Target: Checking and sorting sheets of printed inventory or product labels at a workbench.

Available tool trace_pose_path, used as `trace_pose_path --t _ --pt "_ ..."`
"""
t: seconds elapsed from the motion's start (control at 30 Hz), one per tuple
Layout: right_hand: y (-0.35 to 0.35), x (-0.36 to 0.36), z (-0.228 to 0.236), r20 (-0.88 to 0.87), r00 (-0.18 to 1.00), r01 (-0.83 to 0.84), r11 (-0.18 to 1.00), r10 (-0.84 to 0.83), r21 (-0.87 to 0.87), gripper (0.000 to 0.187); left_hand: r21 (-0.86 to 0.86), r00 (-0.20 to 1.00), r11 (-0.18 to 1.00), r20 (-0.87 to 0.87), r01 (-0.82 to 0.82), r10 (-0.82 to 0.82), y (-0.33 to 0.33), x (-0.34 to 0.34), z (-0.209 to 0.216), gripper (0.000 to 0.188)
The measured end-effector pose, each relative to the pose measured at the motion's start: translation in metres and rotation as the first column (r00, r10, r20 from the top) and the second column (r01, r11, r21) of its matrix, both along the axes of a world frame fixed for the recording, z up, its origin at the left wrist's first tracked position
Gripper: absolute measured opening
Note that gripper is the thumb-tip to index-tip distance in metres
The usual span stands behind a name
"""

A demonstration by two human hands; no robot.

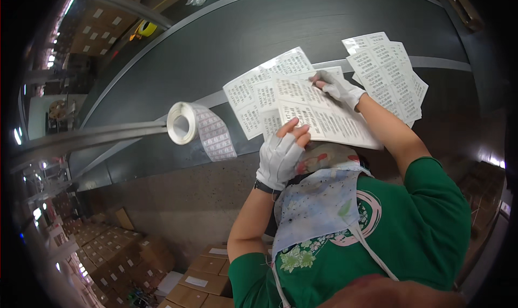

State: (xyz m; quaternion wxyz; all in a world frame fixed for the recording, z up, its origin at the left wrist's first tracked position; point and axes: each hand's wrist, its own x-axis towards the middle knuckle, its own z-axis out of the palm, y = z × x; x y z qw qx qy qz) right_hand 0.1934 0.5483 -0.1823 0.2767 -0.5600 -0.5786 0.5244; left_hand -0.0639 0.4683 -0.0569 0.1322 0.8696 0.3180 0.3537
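Observation:
In front of my body is a thick stack of white printed label sheets [329,114], tilted up. My left hand [278,159], in a white fingerless glove, grips the stack's near left edge with the fingertips over the top. At its far edge, my right hand [341,89], gloved the same way, has curled fingers pinching the upper sheet. Beneath and to the left of the stack, more label sheets [248,100] lie fanned out. Another overlapping pile of label sheets [386,76] is to the right of my right hand.
A roll of small printed stickers [182,123] hangs on a metal bar [108,138] at left, its strip trailing down. Beyond the sheets runs a dark conveyor belt [350,16] with a metal edge. Cardboard boxes [202,275] are stacked below left; a yellow tape roll [145,28] is at upper left.

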Motion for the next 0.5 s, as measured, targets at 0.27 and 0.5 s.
trace_pose_path --t 0.27,0.5 --pt "-0.048 0.047 0.036 -0.048 0.971 0.229 0.968 -0.235 -0.108 0.027 0.066 0.979 0.991 0.16 0.118 -0.128 0.001 0.031 -0.006 0.033" --pt "-0.076 0.21 0.011 0.296 0.646 0.536 0.694 -0.704 0.482 0.019 -0.231 0.972 0.949 -0.147 -0.214 0.183 0.009 0.045 -0.08 0.046"
